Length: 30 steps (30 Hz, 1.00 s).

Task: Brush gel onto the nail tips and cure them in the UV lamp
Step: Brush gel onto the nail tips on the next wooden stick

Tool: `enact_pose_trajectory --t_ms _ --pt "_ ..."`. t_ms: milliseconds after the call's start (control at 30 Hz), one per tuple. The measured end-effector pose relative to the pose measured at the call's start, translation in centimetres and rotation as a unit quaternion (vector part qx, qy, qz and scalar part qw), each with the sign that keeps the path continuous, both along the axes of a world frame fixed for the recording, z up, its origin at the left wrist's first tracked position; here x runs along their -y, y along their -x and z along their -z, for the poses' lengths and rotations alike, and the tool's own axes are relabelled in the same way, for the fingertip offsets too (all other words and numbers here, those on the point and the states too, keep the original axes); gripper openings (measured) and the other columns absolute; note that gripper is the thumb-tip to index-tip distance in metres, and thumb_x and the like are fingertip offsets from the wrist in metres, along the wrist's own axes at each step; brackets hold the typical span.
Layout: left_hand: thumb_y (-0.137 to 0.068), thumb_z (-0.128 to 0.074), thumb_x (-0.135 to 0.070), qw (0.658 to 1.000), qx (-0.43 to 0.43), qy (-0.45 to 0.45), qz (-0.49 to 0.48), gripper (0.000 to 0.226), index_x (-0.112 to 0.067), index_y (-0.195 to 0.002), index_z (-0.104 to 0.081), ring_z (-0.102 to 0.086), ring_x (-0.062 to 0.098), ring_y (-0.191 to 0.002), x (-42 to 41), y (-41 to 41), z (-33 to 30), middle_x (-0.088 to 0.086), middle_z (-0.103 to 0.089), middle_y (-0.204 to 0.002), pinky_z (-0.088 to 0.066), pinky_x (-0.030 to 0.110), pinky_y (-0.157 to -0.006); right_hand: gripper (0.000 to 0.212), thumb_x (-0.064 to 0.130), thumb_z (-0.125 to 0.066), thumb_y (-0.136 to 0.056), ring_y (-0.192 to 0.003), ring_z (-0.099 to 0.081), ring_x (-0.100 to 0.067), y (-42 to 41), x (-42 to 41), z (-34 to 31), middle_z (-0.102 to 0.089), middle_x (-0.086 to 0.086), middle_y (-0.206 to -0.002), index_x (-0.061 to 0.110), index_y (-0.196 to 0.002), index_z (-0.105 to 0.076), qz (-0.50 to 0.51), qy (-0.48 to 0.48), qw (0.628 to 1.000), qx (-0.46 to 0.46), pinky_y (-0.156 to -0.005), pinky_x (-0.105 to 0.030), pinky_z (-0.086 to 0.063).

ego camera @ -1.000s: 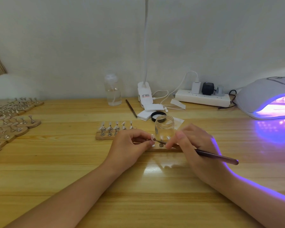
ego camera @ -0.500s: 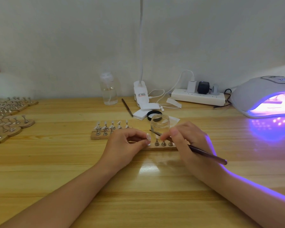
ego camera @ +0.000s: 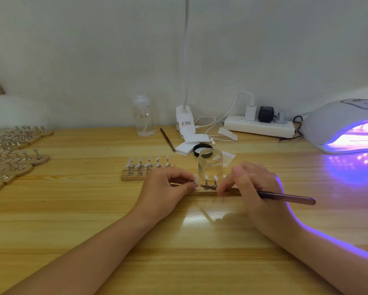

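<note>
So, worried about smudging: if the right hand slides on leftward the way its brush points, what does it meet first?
Probably the right hand's thin dark brush meets the pale nail tip pinched by the left hand; depth is unclear.

Left hand (ego camera: pixel 168 188), fingers curled, pinches a nail tip (ego camera: pixel 196 179) on its stand between thumb and forefinger. Right hand (ego camera: pixel 257 188) grips a dark brush (ego camera: pixel 285 198); the handle trails out to the right of that grip, and the bristle end lies low just left of it, near two more nail tips (ego camera: pixel 210 178) standing on a wooden strip (ego camera: pixel 200 192). A clear jar (ego camera: pixel 210 165) stands just behind the two grips, its black lid (ego camera: pixel 202 148) farther back. A second strip of tips (ego camera: pixel 146 167) sits behind and left of the left hand. The UV lamp (ego camera: pixel 344 126), glowing violet, stands well to the right on the wooden table (ego camera: pixel 178 241).
</note>
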<state>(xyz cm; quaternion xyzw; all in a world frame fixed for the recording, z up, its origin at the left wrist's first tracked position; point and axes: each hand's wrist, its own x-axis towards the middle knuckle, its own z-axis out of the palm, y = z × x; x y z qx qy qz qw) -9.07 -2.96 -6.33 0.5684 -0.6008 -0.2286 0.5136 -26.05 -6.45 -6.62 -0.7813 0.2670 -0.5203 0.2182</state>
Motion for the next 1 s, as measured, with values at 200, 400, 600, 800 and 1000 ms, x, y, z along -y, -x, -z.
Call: enact_pose_trajectory --t_ms 200,400,600,800,1000 --pt "-0.069 -0.074 0.001 1.000 0.011 0.004 -0.004 0.021 -0.020 -0.069 -0.070 -0.061 -0.005 -0.062 0.05 0.00 0.01 -0.013 -0.065 -0.065 -0.044 0.006 -0.061 0.044 0.042 -0.032 -0.088 -0.072 -0.056 0.000 -0.18 0.06 -0.05 -0.059 0.021 -0.062 0.028 -0.065 -0.067 -0.002 0.005 0.999 -0.034 -0.077 -0.014 -0.035" --pt "-0.071 -0.073 0.001 1.000 0.008 0.004 -0.002 0.020 -0.018 -0.069 -0.071 -0.061 -0.002 -0.061 0.06 0.04 0.07 -0.010 -0.066 -0.067 -0.046 0.009 -0.061 0.034 0.039 -0.037 -0.088 -0.073 -0.056 -0.001 -0.31 0.27 -0.10 -0.056 0.026 -0.066 0.030 -0.073 -0.067 0.016 0.030 0.998 -0.048 -0.073 -0.021 -0.041" --pt "-0.071 -0.072 0.002 1.000 0.006 0.008 0.002 0.020 -0.018 -0.071 -0.071 -0.060 -0.004 -0.061 0.04 -0.01 0.06 -0.010 -0.065 -0.067 -0.045 0.009 -0.061 0.044 0.037 -0.036 -0.088 -0.066 -0.056 -0.006 0.13 0.07 0.06 -0.060 0.015 -0.060 0.021 -0.063 -0.068 -0.008 0.026 1.000 -0.016 -0.074 -0.015 -0.037" --pt "-0.071 -0.072 0.002 1.000 0.017 0.010 -0.001 0.019 -0.017 -0.073 -0.072 -0.060 -0.003 -0.062 -0.01 0.06 0.01 -0.007 -0.065 -0.069 -0.044 0.008 -0.062 0.040 0.038 -0.037 -0.088 -0.069 -0.055 -0.003 -0.27 0.20 0.00 -0.054 0.028 -0.064 0.023 -0.068 -0.068 0.003 0.038 0.998 -0.049 -0.072 -0.016 -0.038" --pt "-0.071 -0.073 0.000 1.000 0.015 0.004 -0.014 0.019 -0.019 -0.074 -0.072 -0.059 -0.004 -0.062 -0.01 0.12 0.00 -0.008 -0.065 -0.070 -0.045 0.008 -0.063 0.041 0.036 -0.036 -0.089 -0.070 -0.055 -0.004 -0.14 0.31 0.02 -0.055 0.025 -0.064 0.022 -0.068 -0.068 0.010 0.041 0.999 -0.031 -0.072 -0.022 -0.040"
